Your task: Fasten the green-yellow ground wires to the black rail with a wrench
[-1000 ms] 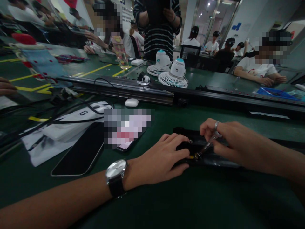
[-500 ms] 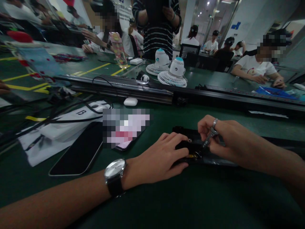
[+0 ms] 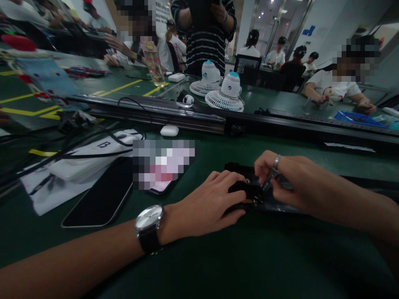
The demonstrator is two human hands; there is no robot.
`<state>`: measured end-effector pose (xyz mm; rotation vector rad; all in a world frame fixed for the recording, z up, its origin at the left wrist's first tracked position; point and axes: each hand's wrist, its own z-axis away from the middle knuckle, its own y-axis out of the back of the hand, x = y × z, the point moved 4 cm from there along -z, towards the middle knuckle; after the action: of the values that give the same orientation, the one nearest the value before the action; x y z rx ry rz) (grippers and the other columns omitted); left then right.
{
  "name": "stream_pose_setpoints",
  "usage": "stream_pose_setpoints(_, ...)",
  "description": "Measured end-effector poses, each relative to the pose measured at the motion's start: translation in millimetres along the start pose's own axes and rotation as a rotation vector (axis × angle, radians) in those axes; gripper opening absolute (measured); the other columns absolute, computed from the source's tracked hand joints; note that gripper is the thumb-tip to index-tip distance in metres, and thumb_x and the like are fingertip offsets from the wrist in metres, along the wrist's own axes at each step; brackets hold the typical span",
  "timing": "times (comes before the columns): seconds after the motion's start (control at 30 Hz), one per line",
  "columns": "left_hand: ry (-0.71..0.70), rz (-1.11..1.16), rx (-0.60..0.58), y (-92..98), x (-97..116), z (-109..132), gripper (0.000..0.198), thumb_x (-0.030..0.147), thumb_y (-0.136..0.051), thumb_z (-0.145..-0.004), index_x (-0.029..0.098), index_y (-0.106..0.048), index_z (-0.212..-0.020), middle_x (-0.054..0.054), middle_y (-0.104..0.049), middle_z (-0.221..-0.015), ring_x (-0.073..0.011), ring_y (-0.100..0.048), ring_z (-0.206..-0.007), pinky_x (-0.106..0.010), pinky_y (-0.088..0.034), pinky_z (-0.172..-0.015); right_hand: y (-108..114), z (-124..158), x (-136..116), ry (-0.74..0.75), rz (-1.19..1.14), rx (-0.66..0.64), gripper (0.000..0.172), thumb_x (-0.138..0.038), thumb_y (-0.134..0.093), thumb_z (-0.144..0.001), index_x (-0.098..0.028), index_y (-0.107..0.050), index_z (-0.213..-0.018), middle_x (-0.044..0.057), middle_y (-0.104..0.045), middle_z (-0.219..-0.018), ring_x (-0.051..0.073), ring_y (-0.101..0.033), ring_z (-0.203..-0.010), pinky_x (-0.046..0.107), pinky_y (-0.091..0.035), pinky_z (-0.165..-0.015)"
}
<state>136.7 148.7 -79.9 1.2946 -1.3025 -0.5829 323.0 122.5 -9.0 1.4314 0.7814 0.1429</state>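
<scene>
Green table (image 3: 199,265): spreads beneath everything at hand.
Long black part (image 3: 285,205): lies on it, under both hands.
Left hand (image 3: 212,203): reaches in from lower left, palm down, fingers spread and bent over the part's left end; whether they grip it, I cannot tell.
Right hand (image 3: 291,178): enters from the right, fingers curled, thumb and forefinger pinching the wrench (image 3: 267,185).
Wrench: slants down-left toward the left fingertips.
</scene>
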Motion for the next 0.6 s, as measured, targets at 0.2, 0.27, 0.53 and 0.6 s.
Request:
stream_pose_setpoints(0.2, -0.014, -0.009, -0.005, -0.3, 0, -1, 0.025, 0.031, -0.058, -0.099, 0.024, -0.063, -0.123, -0.012, -0.050, -0.142, -0.0303, -0.049, -0.129, -0.049, -0.044, -0.104, -1, 1, -3, 0.003, -0.017, -0.043, 0.028, -0.010, -0.055, -0.094, -0.024, -0.052, -0.118, 0.000, -0.065, -0.105, 0.016, -0.063, -0.087, 0.028, -0.043, -0.076)
stream_pose_setpoints(0.27, -0.012, -0.004, -0.005, -0.5, 0, -1, 0.025, 0.031, -0.059, -0.099, 0.023, -0.063, -0.122, -0.012, -0.050, -0.141, -0.0300, -0.050, -0.128, -0.049, -0.044, -0.103, -1, 0, -5, 0.013, -0.039, -0.052, 0.027, -0.009, -0.056, -0.093, -0.024, -0.052, -0.116, -0.001, -0.065, -0.104, 0.015, -0.063, -0.088, 0.027, -0.043, -0.077)
stream_pose_setpoints(0.53, -0.010, -0.007, 0.000, -0.7, 0, -2, 0.024, 0.031, -0.060, -0.098, 0.023, -0.063, -0.120, -0.012, -0.050, -0.142, -0.0305, -0.050, -0.128, -0.048, -0.045, -0.103, 2, 1, -11, 0.069, -0.084, -0.092, 0.026, -0.002, -0.052, -0.092, -0.024, -0.054, -0.107, -0.003, -0.064, -0.099, 0.013, -0.060, -0.085, 0.025, -0.041, -0.076)
stream_pose_setpoints(0.6, -0.009, -0.017, -0.018, -1.0, 0, -2, 0.024, 0.031, -0.058, -0.099, 0.022, -0.062, -0.121, -0.012, -0.049, -0.143, -0.0307, -0.049, -0.130, -0.049, -0.044, -0.104, 0, 2, -11, 0.082, -0.088, -0.133, 0.024, -0.003, -0.052, -0.092, -0.023, -0.055, -0.105, -0.003, -0.064, -0.097, 0.012, -0.059, -0.083, 0.025, -0.041, -0.075)
